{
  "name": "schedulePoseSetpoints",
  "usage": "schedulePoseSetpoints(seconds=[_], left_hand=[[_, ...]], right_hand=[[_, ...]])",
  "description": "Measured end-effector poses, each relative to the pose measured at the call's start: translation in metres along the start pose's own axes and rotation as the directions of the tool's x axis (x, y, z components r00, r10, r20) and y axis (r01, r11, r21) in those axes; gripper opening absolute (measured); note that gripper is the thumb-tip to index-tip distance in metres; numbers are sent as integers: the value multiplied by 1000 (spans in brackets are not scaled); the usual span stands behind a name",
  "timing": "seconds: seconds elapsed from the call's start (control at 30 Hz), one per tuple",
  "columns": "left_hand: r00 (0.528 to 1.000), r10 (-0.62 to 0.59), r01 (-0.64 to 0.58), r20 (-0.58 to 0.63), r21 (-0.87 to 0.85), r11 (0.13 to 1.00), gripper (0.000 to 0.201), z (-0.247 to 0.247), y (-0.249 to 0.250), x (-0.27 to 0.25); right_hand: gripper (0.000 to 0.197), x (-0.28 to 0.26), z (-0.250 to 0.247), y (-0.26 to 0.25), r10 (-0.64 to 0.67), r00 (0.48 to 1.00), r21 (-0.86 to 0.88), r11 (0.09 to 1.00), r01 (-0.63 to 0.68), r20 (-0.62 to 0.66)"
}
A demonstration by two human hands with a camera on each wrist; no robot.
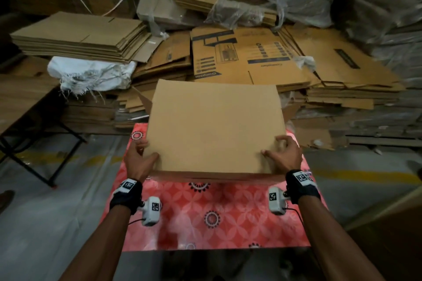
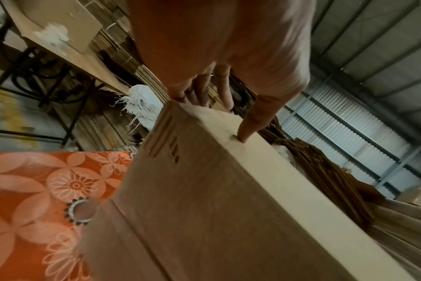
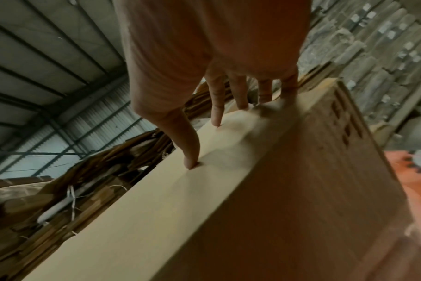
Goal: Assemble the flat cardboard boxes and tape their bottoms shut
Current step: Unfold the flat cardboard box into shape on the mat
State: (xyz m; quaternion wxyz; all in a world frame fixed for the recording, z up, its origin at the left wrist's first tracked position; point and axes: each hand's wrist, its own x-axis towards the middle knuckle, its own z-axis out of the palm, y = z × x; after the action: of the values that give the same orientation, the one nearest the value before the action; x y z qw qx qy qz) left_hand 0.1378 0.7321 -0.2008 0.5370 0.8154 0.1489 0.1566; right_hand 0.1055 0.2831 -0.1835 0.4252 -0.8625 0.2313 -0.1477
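Box point(image 1: 212, 125): plain brown cardboard, standing on the table point(image 1: 205, 217), whose red flowered cover shows on the near side. Its broad top face tilts toward the head camera; flap slots show at both near corners in the wrist views. Whether its bottom is folded or taped cannot be seen.

Left hand point(image 1: 139, 159): at the box's near-left corner, thumb pressed onto the top face, fingers point(image 2: 202, 89) curled over the side edge, gripping the box. Judged purpose: to steady that corner while the box is squared or turned.

Right hand point(image 1: 283, 155): at the box's near-right corner, thumb and forefinger tips planted on the top face, remaining fingers point(image 3: 289, 85) hooked over the side edge, likewise gripping. The matched hold suggests control of tilt from both sides.

Flat stock point(image 1: 77, 36): stacks of unfolded cardboard beyond the box, some printed, some under plastic wrap; presumably kept within reach as supply.

White sack point(image 1: 91, 73): beyond the box to its left, under one stack.

Tape: none in view.
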Motion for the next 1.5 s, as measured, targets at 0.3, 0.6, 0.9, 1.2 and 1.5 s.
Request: schedulePoseSetpoints(seconds=[0.3, 0.6, 0.9, 1.2, 1.5], left_hand=[[999, 3, -4, 54, 7, 1000, 76, 13, -21, -8], [991, -134, 132, 18, -328, 935, 49, 13, -40, -51], [965, -171, 198, 198, -123, 972, 76, 13, -90, -59], [954, -238, 248, 180, -33, 968, 78, 18, -97, -54], [992, -72, 81, 100, -99, 992, 66, 6, -12, -22]], right_hand=[[73, -11, 9, 17, -143, 989, -74, 987, 145, 32], [97, -66, 30, 50, 127, 972, 321, 945, -58, -198], [76, -76, 50, 100, 193, 968, 207, 965, -159, -159], [62, -65, 54, 103, 321, 946, 350, 892, -286, -46], [70, -4, 27, 41, 207, 970, 340, 928, -154, -127]])
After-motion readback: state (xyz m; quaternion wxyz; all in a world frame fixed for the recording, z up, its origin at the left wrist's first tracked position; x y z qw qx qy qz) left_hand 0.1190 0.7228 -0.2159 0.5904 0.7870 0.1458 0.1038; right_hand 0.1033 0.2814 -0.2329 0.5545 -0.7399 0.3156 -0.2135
